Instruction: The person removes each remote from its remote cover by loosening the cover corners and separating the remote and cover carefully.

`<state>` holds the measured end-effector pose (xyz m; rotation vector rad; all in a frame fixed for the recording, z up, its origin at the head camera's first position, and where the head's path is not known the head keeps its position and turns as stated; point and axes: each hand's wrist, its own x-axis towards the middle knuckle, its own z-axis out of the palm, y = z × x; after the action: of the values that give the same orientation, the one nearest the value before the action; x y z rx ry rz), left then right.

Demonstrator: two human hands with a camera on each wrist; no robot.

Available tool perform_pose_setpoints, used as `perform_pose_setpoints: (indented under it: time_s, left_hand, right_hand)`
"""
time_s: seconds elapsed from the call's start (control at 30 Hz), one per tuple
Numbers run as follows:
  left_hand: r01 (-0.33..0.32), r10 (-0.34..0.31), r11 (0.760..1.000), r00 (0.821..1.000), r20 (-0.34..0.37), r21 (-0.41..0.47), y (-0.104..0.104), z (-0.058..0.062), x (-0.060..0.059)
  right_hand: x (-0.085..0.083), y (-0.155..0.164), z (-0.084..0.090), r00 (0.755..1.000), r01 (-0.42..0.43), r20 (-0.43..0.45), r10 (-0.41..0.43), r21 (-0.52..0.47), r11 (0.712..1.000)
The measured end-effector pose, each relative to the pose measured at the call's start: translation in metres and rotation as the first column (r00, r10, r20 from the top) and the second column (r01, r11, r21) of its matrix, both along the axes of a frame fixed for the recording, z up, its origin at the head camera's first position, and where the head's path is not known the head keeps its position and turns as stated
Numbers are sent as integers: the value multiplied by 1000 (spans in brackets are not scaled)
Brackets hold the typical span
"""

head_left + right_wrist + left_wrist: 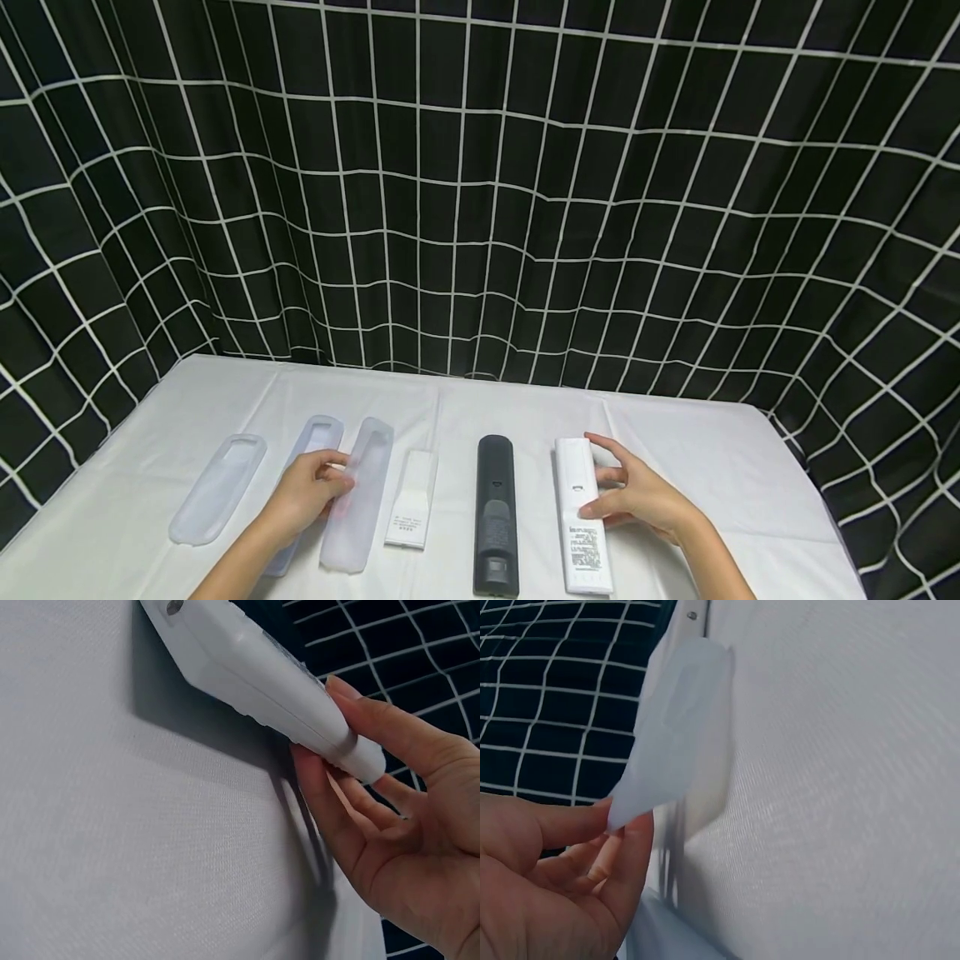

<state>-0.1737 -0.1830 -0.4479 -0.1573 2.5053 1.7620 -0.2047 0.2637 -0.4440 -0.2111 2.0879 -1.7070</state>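
Note:
My left hand point(339, 472) pinches the edge of a translucent silicone cover point(358, 508), the rightmost of three on the white table. In the left wrist view, the cover point(676, 727) rises off the cloth, held between the thumb and fingers of my left hand point(622, 819). My right hand point(602, 477) grips a long white remote point(583, 542) lying face down at the right. The right wrist view shows the white remote point(255, 675) tilted, one end raised off the table, with my right hand point(328, 726) curled round that end.
Two more translucent covers point(217, 487) point(321, 433) lie to the left. A short white remote point(412, 500) and a black remote point(495, 517) lie between my hands. The table point(705, 467) is covered in white cloth, and a black curtain with a white grid point(480, 208) hangs behind.

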Motion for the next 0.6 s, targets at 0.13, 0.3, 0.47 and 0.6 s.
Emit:
perform_pose_setpoints:
  time_s: [0.13, 0.3, 0.47, 0.6]
  left_hand:
    - [10, -13, 995, 1000, -28, -99, -1, 1, 2]
    - [34, -58, 967, 994, -89, -251, -1, 2, 3]
    - [50, -76, 961, 993, -86, -271, 2, 1, 1]
    - [48, -74, 957, 994, -82, -285, 3, 2, -1]
  right_hand:
    - [0, 1, -1, 1000, -10, 16, 10, 9, 1000]
    - [-2, 3, -2, 1000, 1, 26, -2, 41, 999]
    - [-3, 3, -1, 999, 31, 22, -33, 80, 996]
    - [-3, 2, 1, 999, 33, 12, -35, 90, 995]
